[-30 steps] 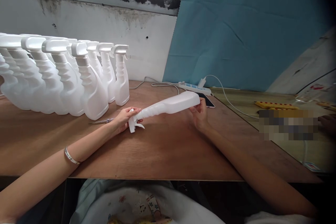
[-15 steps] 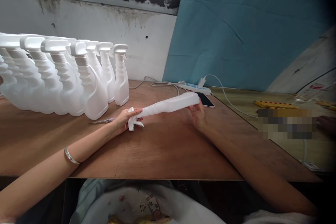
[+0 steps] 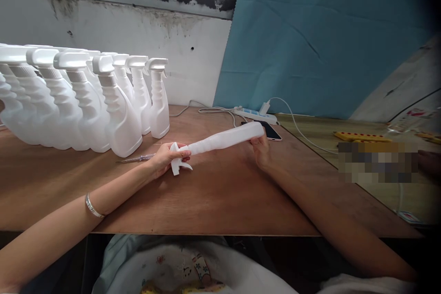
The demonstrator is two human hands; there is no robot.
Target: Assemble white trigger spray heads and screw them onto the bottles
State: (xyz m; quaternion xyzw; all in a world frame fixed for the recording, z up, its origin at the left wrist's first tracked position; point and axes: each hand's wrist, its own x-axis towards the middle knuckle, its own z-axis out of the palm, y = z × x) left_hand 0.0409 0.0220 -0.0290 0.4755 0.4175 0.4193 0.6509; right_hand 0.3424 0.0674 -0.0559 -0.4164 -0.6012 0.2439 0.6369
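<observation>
Item: one white spray bottle (image 3: 223, 140), being held lengthwise over the middle of the desk (image 3: 206, 202), its base pointing towards the far right corner and lying a little higher than its trigger head (image 3: 175, 165), which is pointing leftward. Whether the trigger head is touching the desk, the view is not showing.

Left hand (image 3: 168, 157): its grip is closing snugly about the neck and trigger head, the thumb lying along the upper side; a bracelet (image 3: 93, 206) is circling the forearm.

Right hand (image 3: 261, 149): its grip is curling closed on the base end, some fingers being hidden behind it.

Stock: a group of white spray bottles (image 3: 122, 124), standing upright towards the far left part of the desk.

Sundries: a screwdriver (image 3: 136, 159), lying just beyond the left wrist, in front of the group; a phone (image 3: 272, 132), lying near the far right corner, partly covered by the held bottle's base; a power strip (image 3: 257, 115), resting at that corner with a white plug (image 3: 264, 109) sitting in it.
</observation>
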